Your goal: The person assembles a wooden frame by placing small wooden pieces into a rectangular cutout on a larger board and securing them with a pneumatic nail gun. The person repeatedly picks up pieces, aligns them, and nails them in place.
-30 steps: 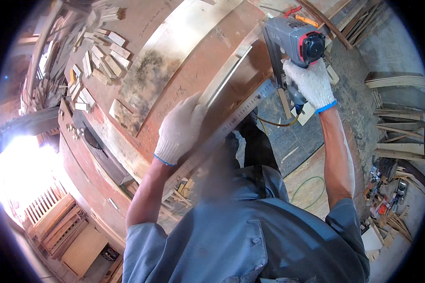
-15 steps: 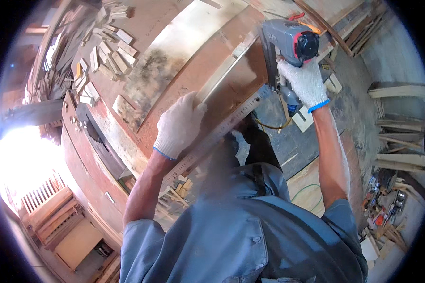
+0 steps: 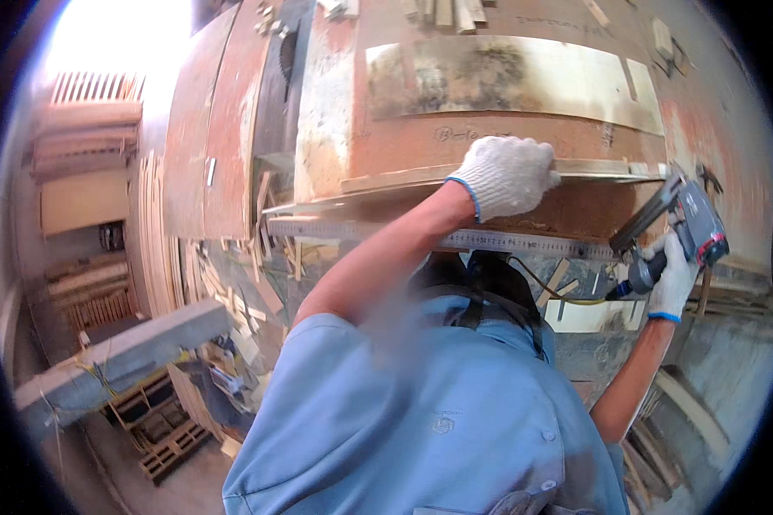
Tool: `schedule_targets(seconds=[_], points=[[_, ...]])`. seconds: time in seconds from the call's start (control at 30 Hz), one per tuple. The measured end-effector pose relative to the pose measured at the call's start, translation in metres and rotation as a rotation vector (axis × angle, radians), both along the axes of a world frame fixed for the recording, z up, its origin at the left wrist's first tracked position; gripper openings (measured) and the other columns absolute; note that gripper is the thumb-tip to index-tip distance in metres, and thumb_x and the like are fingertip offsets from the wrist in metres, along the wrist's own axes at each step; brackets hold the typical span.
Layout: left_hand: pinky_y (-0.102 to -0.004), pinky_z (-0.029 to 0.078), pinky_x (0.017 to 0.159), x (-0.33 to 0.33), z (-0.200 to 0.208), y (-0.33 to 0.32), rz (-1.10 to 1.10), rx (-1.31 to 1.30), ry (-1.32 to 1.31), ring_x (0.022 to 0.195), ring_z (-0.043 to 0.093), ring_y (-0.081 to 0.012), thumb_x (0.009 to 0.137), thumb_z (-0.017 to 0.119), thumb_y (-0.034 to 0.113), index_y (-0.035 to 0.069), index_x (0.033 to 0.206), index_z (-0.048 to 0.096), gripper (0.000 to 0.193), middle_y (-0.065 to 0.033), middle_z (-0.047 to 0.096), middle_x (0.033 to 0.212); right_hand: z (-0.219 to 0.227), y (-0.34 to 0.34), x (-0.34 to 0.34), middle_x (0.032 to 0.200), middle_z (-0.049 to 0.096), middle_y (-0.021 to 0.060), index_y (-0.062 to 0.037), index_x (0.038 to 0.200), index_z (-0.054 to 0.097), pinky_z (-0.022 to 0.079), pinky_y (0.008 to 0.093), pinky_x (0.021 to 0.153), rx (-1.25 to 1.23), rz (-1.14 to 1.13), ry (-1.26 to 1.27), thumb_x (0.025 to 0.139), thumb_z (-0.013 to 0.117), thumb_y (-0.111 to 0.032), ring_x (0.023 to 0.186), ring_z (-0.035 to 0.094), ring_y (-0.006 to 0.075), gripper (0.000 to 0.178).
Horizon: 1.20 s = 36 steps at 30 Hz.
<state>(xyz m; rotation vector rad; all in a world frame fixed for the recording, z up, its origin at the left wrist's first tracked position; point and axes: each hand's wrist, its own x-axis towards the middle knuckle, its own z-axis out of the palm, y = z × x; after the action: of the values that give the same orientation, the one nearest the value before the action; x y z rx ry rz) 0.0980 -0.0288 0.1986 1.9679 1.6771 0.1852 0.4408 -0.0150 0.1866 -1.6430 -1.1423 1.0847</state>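
Right of frame, the white-gloved right hand (image 3: 675, 279) wraps its grip around the grey-and-black nail gun (image 3: 701, 225), presumably bearing its weight. Upper centre, the white-gloved left hand (image 3: 508, 175) covers the long pale wooden strip (image 3: 599, 167), perhaps steadying it; pinching or not, I cannot tell.

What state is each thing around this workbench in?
Left hand: gloved, curled over wooden strip.
Right hand: gloved, gripping nail gun.
Nail gun: held, yellow hose attached.
Wooden strip: lengthwise, partly covered.
Ruler: lengthwise, partly hidden.
Saw blade: protruding; spinning unclear.
Pale sheet: flat, dark-stained.

Two gloves (image 3: 508, 176), one nailer (image 3: 701, 220), perhaps one hammer (image 3: 709, 178)
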Motion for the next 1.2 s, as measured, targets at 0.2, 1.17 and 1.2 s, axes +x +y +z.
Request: schedule_targets(seconds=[0.2, 1.17, 1.2], points=[[-0.0511, 0.059, 0.086, -0.003, -0.002, -0.006, -0.013, 0.029, -0.048, 0.1, 0.074, -0.0385, 0.103, 0.059, 0.037, 0.003, 0.107, 0.07, 0.036, -0.0208, 0.076, 0.104, -0.001, -0.002, 0.002, 0.073, 0.063, 0.0027, -0.0033, 0.081, 0.064, 0.049, 0.0317, 0.065, -0.031, 0.01, 0.048, 0.098, 0.066, -0.015, 0.066, 0.061, 0.0144, 0.02], [-0.0543, 0.054, 0.073, 0.005, -0.006, 0.02, -0.038, 0.074, 0.113, 0.084, 0.071, -0.0452, 0.101, 0.065, 0.038, 0.008, 0.101, 0.061, 0.03, -0.0217, 0.07, 0.087, 0.007, 0.016, -0.003, 0.071, 0.065, 0.0036, -0.0042, 0.107, 0.068, 0.051, 0.0319, 0.062, 0.017, 0.037, -0.009, 0.092, 0.068, -0.012, 0.063, 0.064, 0.0143, 0.017], [-0.0545, 0.053, 0.073, 0.001, -0.004, 0.026, -0.028, 0.052, 0.114, 0.084, 0.07, -0.0457, 0.101, 0.064, 0.037, 0.007, 0.101, 0.061, 0.03, -0.0223, 0.07, 0.087, 0.01, 0.023, -0.004, 0.07, 0.066, 0.0036, -0.0041, 0.098, 0.068, 0.051, 0.0329, 0.063, 0.009, 0.041, 0.053, 0.091, 0.068, -0.013, 0.064, 0.064, 0.0147, 0.012]])
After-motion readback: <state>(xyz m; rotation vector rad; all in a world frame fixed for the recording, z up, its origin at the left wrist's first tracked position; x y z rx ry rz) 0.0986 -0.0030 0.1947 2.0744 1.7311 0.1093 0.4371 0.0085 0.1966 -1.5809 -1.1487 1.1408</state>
